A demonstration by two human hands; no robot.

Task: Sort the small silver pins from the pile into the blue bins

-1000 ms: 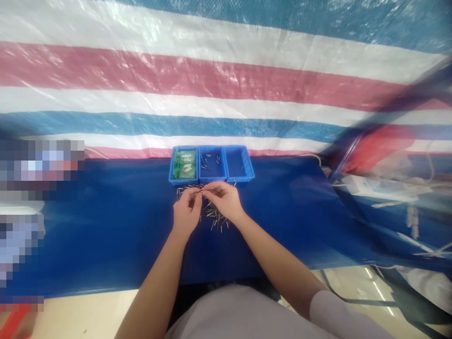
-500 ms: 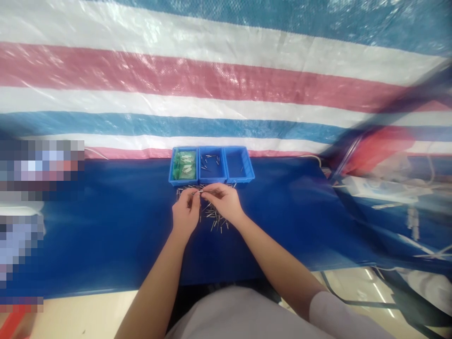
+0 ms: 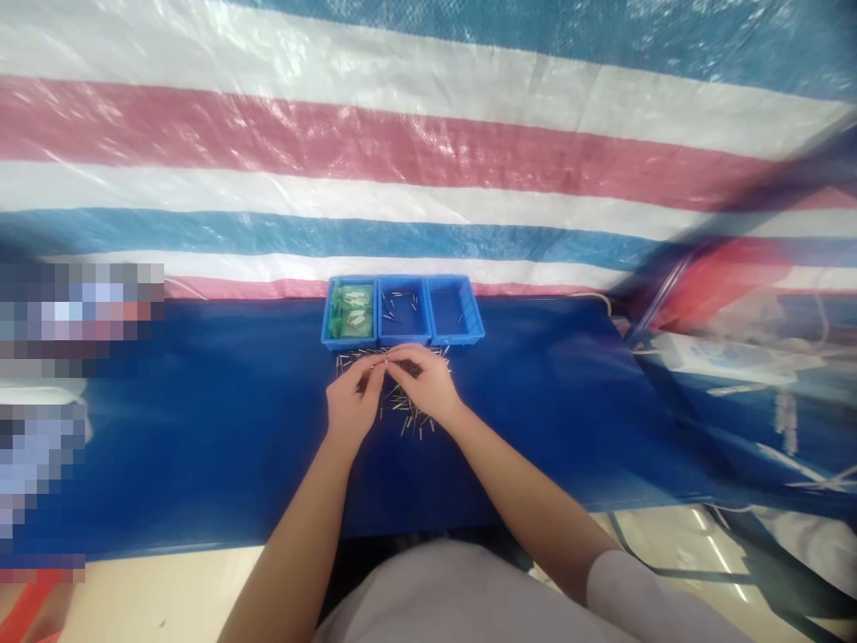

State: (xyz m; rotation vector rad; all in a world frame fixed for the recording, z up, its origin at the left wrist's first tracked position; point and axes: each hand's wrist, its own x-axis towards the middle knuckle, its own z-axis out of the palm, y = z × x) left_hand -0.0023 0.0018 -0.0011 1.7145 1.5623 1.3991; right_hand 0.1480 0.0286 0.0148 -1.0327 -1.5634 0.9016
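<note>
My left hand (image 3: 353,393) and my right hand (image 3: 428,382) meet at the fingertips, both closed in a pinch. Between them is a small slim metal pin (image 3: 386,360), mostly covered by the fingers. Beneath and around the hands lies a loose pile of slim metal pins (image 3: 413,413), partly hidden by them. Just beyond stand three joined blue bins: the left bin (image 3: 325,326) holds a green bag (image 3: 352,323) with pale pieces on it, the middle bin (image 3: 403,332) several pins, the right bin (image 3: 450,308) what looks like a single pin.
A blue cover (image 3: 201,429) spreads over the table. Behind it hangs a striped plastic sheet (image 3: 402,152). Farther right, a blurred side surface carries a white box-like item (image 3: 696,354) and a red bag (image 3: 723,281). The left edge is pixelated.
The fingertips of both hands have drawn together, and the pin that showed between them is now mostly covered. The bins and pile look the same; the view has shifted slightly.
</note>
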